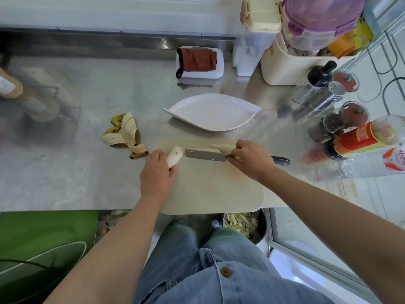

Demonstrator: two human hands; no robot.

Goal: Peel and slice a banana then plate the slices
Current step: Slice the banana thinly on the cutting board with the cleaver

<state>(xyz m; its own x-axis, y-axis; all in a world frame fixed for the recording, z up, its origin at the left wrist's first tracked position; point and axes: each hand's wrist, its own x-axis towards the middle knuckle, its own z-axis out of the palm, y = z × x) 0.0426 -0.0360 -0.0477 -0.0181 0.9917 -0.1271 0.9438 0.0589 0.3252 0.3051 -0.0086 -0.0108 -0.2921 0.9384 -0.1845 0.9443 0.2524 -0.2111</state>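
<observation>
On the pale cutting board my left hand grips a peeled banana piece at the board's left end. My right hand grips a knife where blade meets black handle; the blade points left, its tip close to that piece. A second peeled banana piece lies on the board just behind the blade, partly hidden by my right hand. The white leaf-shaped plate stands beyond the board with nothing on it. The banana peel lies on the steel counter, left of the board.
Bottles, spice jars and shakers crowd the counter's right side. A cream bin with a purple-lidded container and a white dish holding a brown cloth stand at the back. A scrap bucket sits below the counter edge.
</observation>
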